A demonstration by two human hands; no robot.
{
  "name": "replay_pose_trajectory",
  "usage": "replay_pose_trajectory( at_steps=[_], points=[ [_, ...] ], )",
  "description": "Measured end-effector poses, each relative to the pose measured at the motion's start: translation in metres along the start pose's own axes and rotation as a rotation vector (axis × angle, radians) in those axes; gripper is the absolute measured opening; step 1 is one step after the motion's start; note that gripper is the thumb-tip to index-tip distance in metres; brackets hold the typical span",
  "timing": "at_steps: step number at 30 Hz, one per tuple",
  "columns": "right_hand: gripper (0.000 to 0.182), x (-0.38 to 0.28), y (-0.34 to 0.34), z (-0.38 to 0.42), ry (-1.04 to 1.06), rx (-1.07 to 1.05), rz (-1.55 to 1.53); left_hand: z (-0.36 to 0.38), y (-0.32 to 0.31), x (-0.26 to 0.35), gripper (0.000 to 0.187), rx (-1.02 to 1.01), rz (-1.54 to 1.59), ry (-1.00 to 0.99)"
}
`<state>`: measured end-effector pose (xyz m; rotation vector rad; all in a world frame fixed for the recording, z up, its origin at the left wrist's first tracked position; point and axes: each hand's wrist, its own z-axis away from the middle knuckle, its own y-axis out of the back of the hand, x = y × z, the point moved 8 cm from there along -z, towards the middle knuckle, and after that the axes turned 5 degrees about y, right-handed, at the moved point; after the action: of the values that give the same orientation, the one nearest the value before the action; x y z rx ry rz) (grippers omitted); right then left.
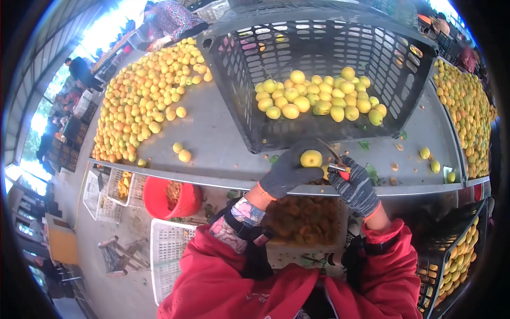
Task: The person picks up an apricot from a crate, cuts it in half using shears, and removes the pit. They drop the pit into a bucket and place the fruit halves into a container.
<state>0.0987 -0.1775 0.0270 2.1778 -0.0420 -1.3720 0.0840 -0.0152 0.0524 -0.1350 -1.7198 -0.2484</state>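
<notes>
My left hand (pixel 287 173), in a dark glove, is closed around a yellow apricot (pixel 311 158) just above the table's front edge. In my right hand (pixel 353 183), which wears a grey striped glove, is a small knife (pixel 340 169) with a red-and-black handle. Its narrow blade points up and to the left, beside the apricot but apparently apart from it. Between the hands, a bit of another yellow fruit shows, partly hidden. Beyond them a black plastic crate (pixel 234 101) lies tilted towards me, with many apricots (pixel 323 95) inside.
Apricot heaps lie on the metal table (pixel 212 133) at left (pixel 143 101) and right (pixel 465 114). Below are a red bucket (pixel 154 196), white baskets (pixel 164 255), a bin of fruit pieces (pixel 303 220) and a black crate (pixel 451 255). Other people work in the background.
</notes>
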Motion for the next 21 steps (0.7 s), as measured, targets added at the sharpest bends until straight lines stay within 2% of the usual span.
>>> replay_pose_trajectory(
  at_steps=[4,7,10,13,16,19,21],
  points=[
    [0.028,-0.013,-0.012,-0.007,0.073,-0.040,0.014,0.005,0.003,-0.001,0.052,-0.076,-0.265,-0.033],
    [0.029,-0.038,-0.016,-0.008,0.171,-0.040,0.068,0.014,0.003,-0.015,0.055,-0.085,-0.268,-0.031],
    [0.031,-0.034,-0.024,-0.006,0.184,-0.088,0.084,0.021,0.008,-0.011,0.040,-0.020,-0.211,-0.036],
    [0.033,-0.036,-0.029,-0.003,0.198,-0.097,0.124,0.023,0.001,0.003,0.040,-0.143,-0.136,0.028],
    [0.033,-0.035,-0.034,-0.005,0.163,-0.127,0.133,0.023,0.000,-0.011,0.057,-0.243,-0.212,0.117],
    [0.032,-0.035,-0.036,-0.005,0.190,-0.126,0.194,0.022,0.001,-0.013,0.056,-0.231,-0.283,0.142],
    [0.031,-0.035,-0.036,-0.004,0.199,-0.121,0.234,0.024,0.000,-0.006,0.055,-0.199,-0.332,0.087]
  ],
)
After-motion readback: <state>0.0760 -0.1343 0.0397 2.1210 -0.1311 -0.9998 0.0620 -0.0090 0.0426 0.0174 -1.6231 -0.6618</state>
